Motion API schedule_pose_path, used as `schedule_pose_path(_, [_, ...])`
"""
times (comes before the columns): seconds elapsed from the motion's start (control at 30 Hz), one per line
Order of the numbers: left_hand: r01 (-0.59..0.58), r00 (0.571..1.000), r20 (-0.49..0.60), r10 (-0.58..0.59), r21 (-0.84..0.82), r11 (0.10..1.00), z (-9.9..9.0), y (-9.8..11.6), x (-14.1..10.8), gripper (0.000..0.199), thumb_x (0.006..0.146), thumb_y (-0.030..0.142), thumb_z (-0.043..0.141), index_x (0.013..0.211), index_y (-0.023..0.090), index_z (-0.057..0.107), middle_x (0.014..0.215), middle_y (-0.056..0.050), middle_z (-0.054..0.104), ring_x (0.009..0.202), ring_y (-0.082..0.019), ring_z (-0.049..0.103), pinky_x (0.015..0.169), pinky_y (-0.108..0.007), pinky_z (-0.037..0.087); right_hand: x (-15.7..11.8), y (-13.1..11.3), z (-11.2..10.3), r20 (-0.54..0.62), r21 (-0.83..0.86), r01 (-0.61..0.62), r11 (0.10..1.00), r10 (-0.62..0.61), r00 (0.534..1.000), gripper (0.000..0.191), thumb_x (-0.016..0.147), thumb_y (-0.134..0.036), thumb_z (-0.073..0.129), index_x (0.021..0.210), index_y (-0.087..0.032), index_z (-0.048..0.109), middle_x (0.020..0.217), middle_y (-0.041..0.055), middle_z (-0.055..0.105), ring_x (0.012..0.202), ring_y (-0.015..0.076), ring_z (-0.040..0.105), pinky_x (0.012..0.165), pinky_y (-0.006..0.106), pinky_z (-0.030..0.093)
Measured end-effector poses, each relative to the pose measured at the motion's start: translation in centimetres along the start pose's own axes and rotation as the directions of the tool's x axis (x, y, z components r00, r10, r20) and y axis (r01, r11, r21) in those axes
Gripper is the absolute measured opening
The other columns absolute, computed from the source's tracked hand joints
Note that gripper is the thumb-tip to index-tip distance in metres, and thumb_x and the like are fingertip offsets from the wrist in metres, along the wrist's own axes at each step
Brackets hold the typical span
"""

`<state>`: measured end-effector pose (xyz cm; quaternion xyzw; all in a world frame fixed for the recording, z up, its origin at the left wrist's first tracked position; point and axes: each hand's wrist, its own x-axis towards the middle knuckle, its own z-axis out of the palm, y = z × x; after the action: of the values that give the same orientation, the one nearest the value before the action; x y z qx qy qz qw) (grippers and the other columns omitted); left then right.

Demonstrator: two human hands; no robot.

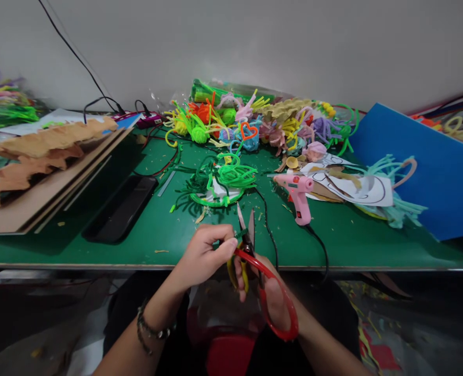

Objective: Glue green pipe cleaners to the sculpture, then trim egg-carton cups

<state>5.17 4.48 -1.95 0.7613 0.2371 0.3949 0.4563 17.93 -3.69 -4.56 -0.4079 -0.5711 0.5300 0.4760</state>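
Scissors in right hand, blades spread, tips toward top of frame

Scissors (249, 250) sit just below frame centre, at the near edge of the tabletop (200, 253). Long axis runs lower right to upper left, steep; blades go nearly straight up the frame with a slight left lean, red handles trail to lower right. Blades form a narrow V, tips apart.

Right hand (276, 300): grasping the scissors, red loop around it. Yellow handles (245, 279) also show at its fingers, pointing down the frame; rest of that tool hidden.

Left hand (208, 253): thumb and fingers pinched on a dark green piece (241, 234) by the blades. Piece is short, reaches right toward the blades; can't tell if they touch it. Bracelet (149, 329) on the left wrist.

Above the tips, frame centre: green fuzzy-stem wreath (237, 177) on a white base. Right of it, pink glue gun (297, 196), nozzle pointing left, grip down, cord off to lower right. Left: black phone (120, 209), long axis lower left to upper right. Upper centre: heap of coloured fuzzy stems (251, 122). Right side: blue board (419, 167), tilted. Brown boards (55, 183) at left.
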Motion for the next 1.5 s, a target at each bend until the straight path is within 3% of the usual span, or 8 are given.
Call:
schedule_pose_path(0.2, [0.024, 1.0, 0.015, -0.024, -0.013, 1.0, 0.0, -0.2, 0.1, 0.03, 0.075, 0.024, 0.039, 0.048, 0.019, 0.027, 0.045, 0.007, 0.023, 0.042, -0.006, 0.022, 0.04, -0.019, 0.02, -0.4, 0.2, 0.3, -0.022, 0.096, -0.117, 0.988, 0.12, 0.993, 0.059, 0.071, -0.075, 0.027, 0.073, -0.019, 0.044, 0.056, -0.003, 0.04, 0.042, 0.0072, 0.04, 0.038, 0.02, 0.034])
schedule_pose_path(0.43, [0.087, 0.996, -0.005, -0.087, -0.008, 0.996, 0.2, -0.1, 0.3, 0.028, 0.075, 0.023, 0.038, 0.05, 0.019, 0.026, 0.047, 0.007, 0.023, 0.044, -0.006, 0.021, 0.041, -0.019, 0.021, -0.3, 0.3, 1.2, -0.056, 0.225, -0.282, 0.933, 0.301, 0.952, 0.06, 0.072, -0.076, 0.022, 0.072, -0.019, 0.042, 0.042, -0.007, 0.034, 0.032, 0.0067, 0.035, 0.034, 0.02, 0.032])
schedule_pose_path(0.6, [0.122, 0.991, -0.047, -0.124, -0.032, 0.992, 0.2, -0.3, 0.2, 0.029, 0.076, 0.024, 0.038, 0.049, 0.019, 0.029, 0.046, 0.007, 0.027, 0.043, -0.006, 0.024, 0.042, -0.02, 0.023, 0.0, 0.8, 1.0, -0.041, 0.223, -0.187, 0.957, 0.201, 0.979, 0.06, 0.073, -0.075, 0.022, 0.075, -0.019, 0.041, 0.051, -0.0058, 0.038, 0.037, 0.0064, 0.038, 0.04, 0.022, 0.039])
schedule_pose_path(0.77, [0.127, 0.986, -0.096, -0.135, -0.079, 0.989, 0.1, -0.3, 0.0, 0.03, 0.078, 0.025, 0.039, 0.049, 0.019, 0.03, 0.045, 0.007, 0.028, 0.043, -0.006, 0.025, 0.043, -0.02, 0.024, 0.0, 0.5, 0.3, 0.009, 0.051, -0.044, 0.998, 0.044, 0.999, 0.057, 0.072, -0.074, 0.029, 0.081, -0.019, 0.041, 0.06, -0.004, 0.037, 0.047, 0.0076, 0.04, 0.044, 0.022, 0.038])
schedule_pose_path(0.9, [0.081, 0.996, -0.02, -0.081, -0.021, 0.996, 0.0, -0.1, 0.0, 0.029, 0.077, 0.023, 0.039, 0.049, 0.018, 0.032, 0.046, 0.007, 0.03, 0.043, -0.006, 0.027, 0.042, -0.019, 0.023, 0.0, 0.0, 0.3, 0.019, 0.001, -0.055, 0.998, 0.055, 0.998, 0.061, 0.069, -0.078, 0.027, 0.079, -0.02, 0.04, 0.06, -0.0039, 0.038, 0.045, 0.007, 0.038, 0.042, 0.022, 0.037])
schedule_pose_path(1.1, [0.095, 0.995, 0.045, -0.094, -0.02, 0.995, 0.0, 0.0, 0.0, 0.03, 0.077, 0.023, 0.039, 0.049, 0.018, 0.028, 0.046, 0.007, 0.026, 0.044, -0.006, 0.024, 0.042, -0.019, 0.021, -0.2, 0.0, 0.8, -0.043, 0.015, -0.04, 0.999, 0.041, 0.998, 0.061, 0.071, -0.077, 0.023, 0.078, -0.019, 0.042, 0.056, -0.004, 0.038, 0.043, 0.0072, 0.039, 0.041, 0.02, 0.035])
schedule_pose_path(1.33, [0.128, 0.991, 0.042, -0.127, -0.041, 0.991, 0.5, -0.1, 0.0, 0.03, 0.077, 0.024, 0.039, 0.05, 0.018, 0.028, 0.047, 0.007, 0.026, 0.045, -0.006, 0.024, 0.043, -0.019, 0.022, -0.7, 0.9, 1.2, -0.049, 0.161, -0.164, 0.973, 0.174, 0.984, 0.055, 0.075, -0.071, 0.027, 0.073, -0.019, 0.042, 0.051, -0.0046, 0.041, 0.039, 0.0063, 0.041, 0.039, 0.018, 0.034])
schedule_pose_path(1.5, [0.148, 0.989, 0.02, -0.148, -0.043, 0.988, 0.7, -0.2, 0.1, 0.03, 0.077, 0.025, 0.039, 0.049, 0.018, 0.029, 0.047, 0.006, 0.027, 0.045, -0.006, 0.025, 0.043, -0.019, 0.023, -0.5, 1.1, 1.3, -0.102, 0.236, -0.16, 0.959, 0.189, 0.977, 0.053, 0.077, -0.07, 0.027, 0.067, -0.019, 0.039, 0.04, -0.0094, 0.032, 0.028, 0.0038, 0.029, 0.033, 0.017, 0.03])
